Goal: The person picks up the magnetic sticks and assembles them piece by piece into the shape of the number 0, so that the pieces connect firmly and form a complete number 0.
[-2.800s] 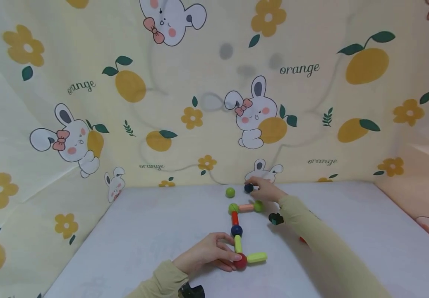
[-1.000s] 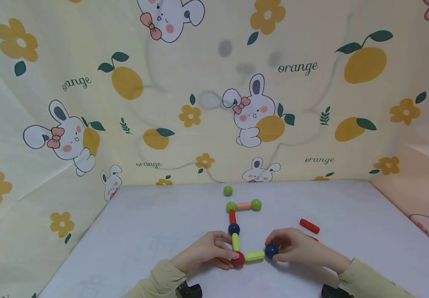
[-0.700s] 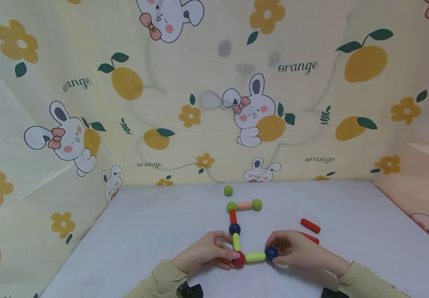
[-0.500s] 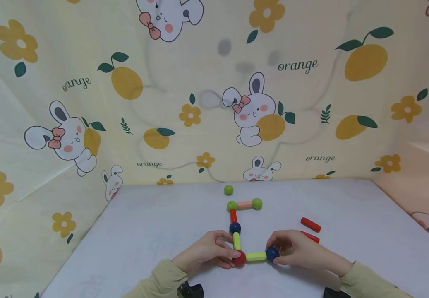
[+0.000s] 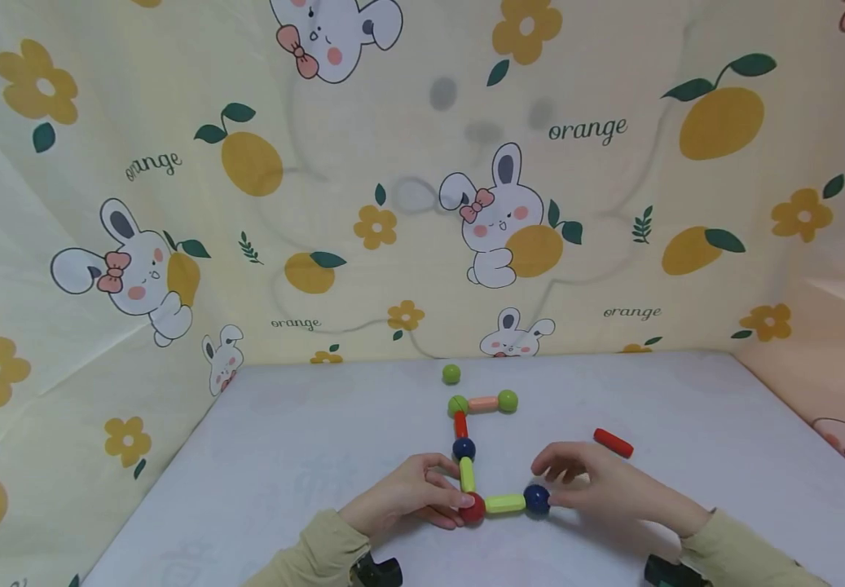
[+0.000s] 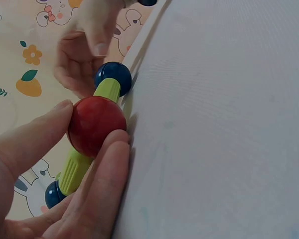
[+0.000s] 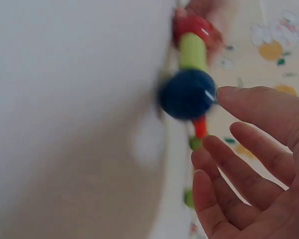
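Note:
My left hand [image 5: 409,494] pinches a red ball [image 6: 95,124] between thumb and fingers at the near corner of a ball-and-stick chain. From that ball a lime stick [image 5: 505,505] runs right to a dark blue ball [image 5: 537,500]. Another lime stick [image 5: 467,474] leads away to a second blue ball [image 5: 464,448], a red stick [image 5: 461,425], a green ball [image 5: 458,405], a peach stick [image 5: 483,404] and a green end ball [image 5: 508,401]. Beside the right-hand blue ball, my right hand [image 7: 254,164] has its fingers spread, a fingertip right at the ball's side.
A loose green ball [image 5: 451,374] lies near the table's back edge. One loose red stick [image 5: 613,443] shows behind my right hand, which covers where another lay. A printed cloth [image 5: 393,163] hangs along the back and sides of the white table [image 5: 305,432].
My right hand brought the blue ball from the back to the lime stick's free end, then loosened its fingers and drew slightly right. My left hand kept its grip on the red ball.

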The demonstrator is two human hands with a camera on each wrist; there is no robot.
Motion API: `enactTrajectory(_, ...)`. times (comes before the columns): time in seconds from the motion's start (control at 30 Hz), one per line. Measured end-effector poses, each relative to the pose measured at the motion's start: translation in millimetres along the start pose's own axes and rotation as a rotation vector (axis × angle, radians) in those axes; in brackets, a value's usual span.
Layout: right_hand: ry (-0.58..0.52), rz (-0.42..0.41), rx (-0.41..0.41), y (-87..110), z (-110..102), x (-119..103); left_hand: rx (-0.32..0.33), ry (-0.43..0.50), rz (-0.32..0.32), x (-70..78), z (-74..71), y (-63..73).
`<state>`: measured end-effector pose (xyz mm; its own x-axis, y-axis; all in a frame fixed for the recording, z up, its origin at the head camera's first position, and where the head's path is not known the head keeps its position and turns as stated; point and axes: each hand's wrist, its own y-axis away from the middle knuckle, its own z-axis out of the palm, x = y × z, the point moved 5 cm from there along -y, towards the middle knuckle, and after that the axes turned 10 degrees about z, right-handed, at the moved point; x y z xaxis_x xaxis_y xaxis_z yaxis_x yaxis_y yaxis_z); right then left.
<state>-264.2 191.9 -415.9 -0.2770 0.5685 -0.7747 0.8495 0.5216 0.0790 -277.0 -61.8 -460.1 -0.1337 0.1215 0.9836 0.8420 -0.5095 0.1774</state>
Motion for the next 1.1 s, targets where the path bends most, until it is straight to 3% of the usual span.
enactTrajectory(0.17,0.046,-0.054,0.082,6.4,-28,3,0.004,-0.008,-0.004,-0.3,0.4,-0.2)
enactTrajectory(0.4,0.130,-0.026,0.116,17.9,-55,16,0.013,-0.018,-0.011,-0.6,0.0,-0.2)
enactTrajectory(0.53,0.180,-0.003,0.125,21.7,-58,27,-0.004,-0.002,0.004,-0.8,0.0,-0.4)
enactTrajectory(0.7,0.240,0.119,0.114,18.7,-54,41,-0.020,0.016,0.021,-0.9,0.5,0.0)
enactTrajectory(0.87,0.353,0.159,0.145,11.3,-44,33,-0.018,0.016,0.016,-1.1,0.5,0.5)
enactTrajectory(0.97,0.250,0.147,0.161,2.9,-41,26,-0.013,0.012,0.014,-1.3,0.1,0.4)
enactTrajectory(1.1,-0.082,0.160,0.162,-11.8,-36,25,-0.014,0.007,0.018,-1.1,0.2,0.1)
